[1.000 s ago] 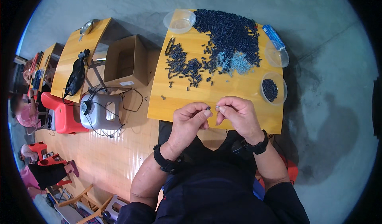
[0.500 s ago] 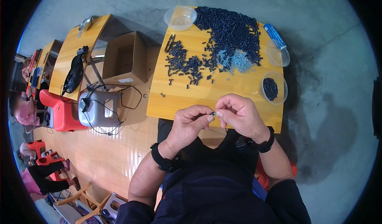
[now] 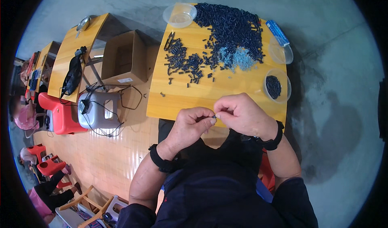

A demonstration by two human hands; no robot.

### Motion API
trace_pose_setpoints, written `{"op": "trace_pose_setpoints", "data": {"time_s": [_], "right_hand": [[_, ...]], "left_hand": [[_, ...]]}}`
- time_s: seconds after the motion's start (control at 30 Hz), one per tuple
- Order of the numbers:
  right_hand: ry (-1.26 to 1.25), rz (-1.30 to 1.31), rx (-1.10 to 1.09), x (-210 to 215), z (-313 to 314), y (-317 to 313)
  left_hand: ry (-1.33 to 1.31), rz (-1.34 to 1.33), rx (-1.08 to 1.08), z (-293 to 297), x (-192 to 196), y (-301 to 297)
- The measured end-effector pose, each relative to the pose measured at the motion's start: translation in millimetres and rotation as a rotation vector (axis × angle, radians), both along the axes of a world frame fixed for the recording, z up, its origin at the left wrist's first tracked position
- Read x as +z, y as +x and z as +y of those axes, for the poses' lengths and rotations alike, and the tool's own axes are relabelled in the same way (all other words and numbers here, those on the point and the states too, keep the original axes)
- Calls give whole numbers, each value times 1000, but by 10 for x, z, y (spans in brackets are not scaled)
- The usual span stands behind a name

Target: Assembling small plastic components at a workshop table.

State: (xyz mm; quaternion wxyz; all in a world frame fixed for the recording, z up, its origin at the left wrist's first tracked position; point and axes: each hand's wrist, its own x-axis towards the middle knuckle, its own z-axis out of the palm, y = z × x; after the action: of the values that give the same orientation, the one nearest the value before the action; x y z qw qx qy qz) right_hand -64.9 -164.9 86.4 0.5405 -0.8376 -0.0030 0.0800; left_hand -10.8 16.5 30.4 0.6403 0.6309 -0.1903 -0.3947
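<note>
Above the near edge of the wooden table [image 3: 161,102], my two hands meet fingertip to fingertip. My left hand [image 3: 190,125] is closed, pinching a small dark cylindrical piece [image 3: 214,116] between thumb and forefinger. My right hand [image 3: 242,116] is closed too, its thumb and forefinger pressed at the other end of that piece; whether it holds a second tiny part is hidden. Beyond them lies a large heap of short dark cylindrical pieces [image 3: 230,25], with a small pile of light blue pieces [image 3: 241,59] at its near side. A looser group of dark pieces [image 3: 176,56] spreads to the left.
A clear bowl [image 3: 180,16] stands at the far left corner, and thread snips [image 3: 169,41] lie below it. On the right are a bowl of dark pieces [image 3: 273,86], another clear bowl [image 3: 283,55] and a blue box [image 3: 277,33]. A cardboard box [image 3: 123,58] sits left.
My right hand has shifted slightly left and its fingers have closed in on the piece. My left hand stays nearly in place. The view has tilted slightly.
</note>
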Motion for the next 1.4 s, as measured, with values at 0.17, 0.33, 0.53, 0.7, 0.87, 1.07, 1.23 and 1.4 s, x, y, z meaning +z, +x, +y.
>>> {"op": "trace_pose_setpoints", "data": {"time_s": [0.17,0.33,0.53,0.7,0.87,1.07,1.23,1.4], "right_hand": [[23,57,-23,5,-3,6],[44,41,-58,-58,21,1],[80,-69,-88,-129,68,-18],[205,26,-155,-68,56,-60],[193,-227,-199,-187,122,-97],[-50,-488,-116,-283,115,-76],[-105,-512,-95,-353,182,-146],[-160,-516,-131,-431,230,-252]], "left_hand": [[-60,110,26,2,-50,-1],[-121,160,47,-19,-100,-20],[-150,222,63,-25,-77,10],[-207,259,99,-26,-80,56],[-326,345,127,-38,-95,70],[-321,323,118,-13,-144,37],[-267,382,91,43,-155,-25],[-232,404,65,64,-151,-74]]}}
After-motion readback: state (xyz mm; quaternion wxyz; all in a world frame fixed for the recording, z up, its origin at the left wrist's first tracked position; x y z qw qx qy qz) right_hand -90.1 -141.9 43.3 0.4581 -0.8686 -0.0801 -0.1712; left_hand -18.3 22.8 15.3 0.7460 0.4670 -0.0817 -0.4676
